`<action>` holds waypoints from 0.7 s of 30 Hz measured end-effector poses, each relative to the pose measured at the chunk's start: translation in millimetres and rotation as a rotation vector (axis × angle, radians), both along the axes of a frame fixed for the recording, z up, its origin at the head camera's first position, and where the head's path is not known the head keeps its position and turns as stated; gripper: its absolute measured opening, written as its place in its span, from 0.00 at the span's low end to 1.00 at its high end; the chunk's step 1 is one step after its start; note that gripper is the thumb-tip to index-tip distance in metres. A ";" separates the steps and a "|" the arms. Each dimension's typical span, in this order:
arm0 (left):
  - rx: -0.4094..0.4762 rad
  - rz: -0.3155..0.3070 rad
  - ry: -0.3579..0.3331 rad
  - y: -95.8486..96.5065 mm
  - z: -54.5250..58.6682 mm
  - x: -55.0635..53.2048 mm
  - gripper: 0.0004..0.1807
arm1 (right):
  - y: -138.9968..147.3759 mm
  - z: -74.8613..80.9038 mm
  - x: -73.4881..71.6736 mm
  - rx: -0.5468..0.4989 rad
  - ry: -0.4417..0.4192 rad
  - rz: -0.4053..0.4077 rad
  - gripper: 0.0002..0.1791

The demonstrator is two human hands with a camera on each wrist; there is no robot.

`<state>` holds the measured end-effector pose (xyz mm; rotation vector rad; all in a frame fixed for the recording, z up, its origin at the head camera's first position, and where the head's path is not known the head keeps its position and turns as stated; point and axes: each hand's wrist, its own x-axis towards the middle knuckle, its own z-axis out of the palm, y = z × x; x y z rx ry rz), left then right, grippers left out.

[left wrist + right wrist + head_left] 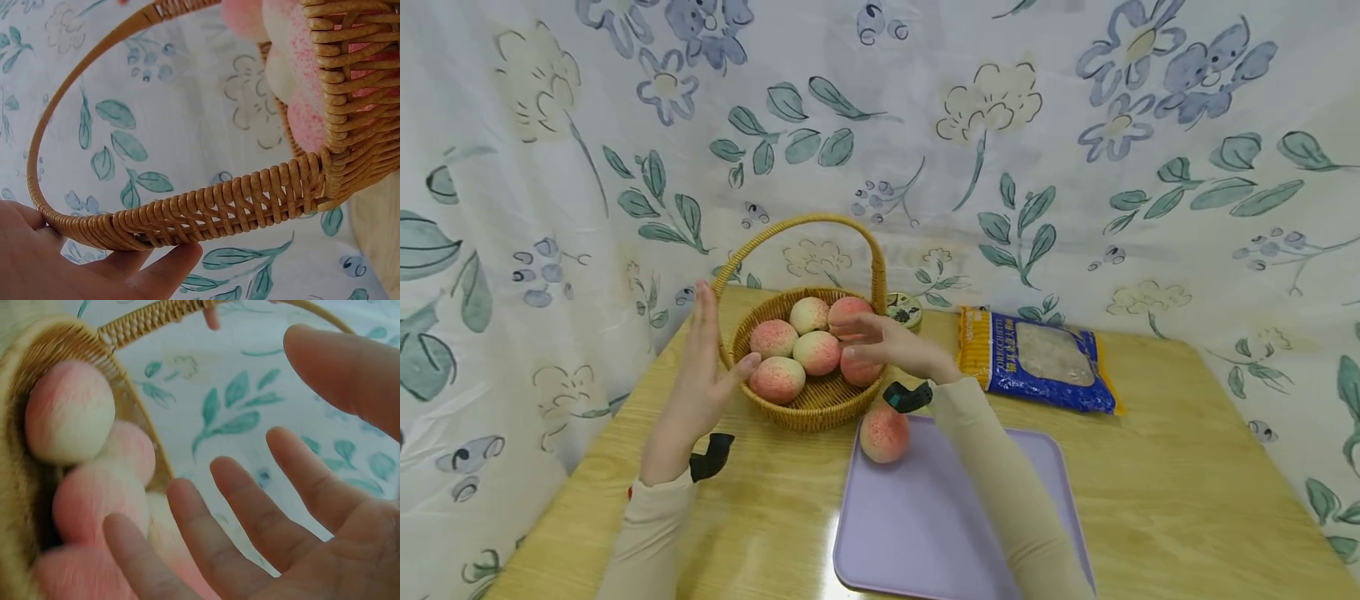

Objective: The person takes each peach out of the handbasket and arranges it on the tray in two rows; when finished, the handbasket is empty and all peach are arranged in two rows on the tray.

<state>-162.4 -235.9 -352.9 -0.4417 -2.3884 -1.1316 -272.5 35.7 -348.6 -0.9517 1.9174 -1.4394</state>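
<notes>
A wicker basket [808, 417] with a tall arched handle [820, 218] holds several pink and cream peaches [817, 354]. My left hand [696, 383] is at the basket's left side, fingers pointing up; in the left wrist view its fingers [169, 269] lie against the outside of the handle. Over the right part of the basket hovers my right hand [898, 343], partly covering the peaches there. The right wrist view shows its palm [350, 550] bare, with fingers spread and nothing held. Another peach [883, 435] lies on the upper left corner of a lilac tray [917, 517].
Behind the tray lies a blue and yellow bag of orecchiette [1045, 358]. A small round tin [904, 307] stands behind the basket's right side. Floral fabric [925, 167] hangs around the wooden table [1187, 467] at the back and sides.
</notes>
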 end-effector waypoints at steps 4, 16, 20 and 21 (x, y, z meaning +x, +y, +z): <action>0.009 0.000 -0.024 -1.6 0.7 2.3 0.51 | -35.8 1.9 -8.6 0.048 0.006 0.100 0.31; -0.002 0.016 -0.054 -3.3 3.0 5.1 0.51 | -104.6 -27.3 -14.1 0.208 -0.043 0.164 0.31; -0.006 0.019 -0.049 -2.6 4.5 6.3 0.53 | -120.8 -37.0 -13.6 0.297 0.121 0.200 0.34; -0.008 0.022 -0.045 -3.7 4.9 6.8 0.53 | -124.7 -37.7 -13.4 0.317 0.156 0.217 0.36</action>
